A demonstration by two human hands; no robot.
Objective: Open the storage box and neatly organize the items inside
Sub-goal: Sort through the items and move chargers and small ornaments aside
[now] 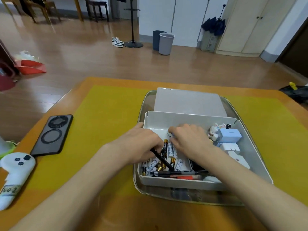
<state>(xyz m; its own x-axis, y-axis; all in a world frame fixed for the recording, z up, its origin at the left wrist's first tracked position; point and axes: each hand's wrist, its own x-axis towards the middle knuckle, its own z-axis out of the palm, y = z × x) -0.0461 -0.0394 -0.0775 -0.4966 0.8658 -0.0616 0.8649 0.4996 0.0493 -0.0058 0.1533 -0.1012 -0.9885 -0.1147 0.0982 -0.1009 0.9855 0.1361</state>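
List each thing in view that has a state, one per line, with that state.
Box: open, lid off.
Lid: lying flat behind the box.
Batteries: loose in the box, jumbled.
Black pen: held by the left hand.
Right hand: fingers down on the batteries.
Phone: face down.

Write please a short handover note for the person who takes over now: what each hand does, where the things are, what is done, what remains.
Left hand: grips a black pen over the batteries.
Right hand: fingers curled down among the batteries; whether it holds one I cannot tell.
Storage box: open, standing on the yellow mat; its lid lies behind it.
Inside: loose batteries at left, more pens along the near wall, chargers at right.
Done: box opened.
Left: batteries and pens still mixed; sort them.
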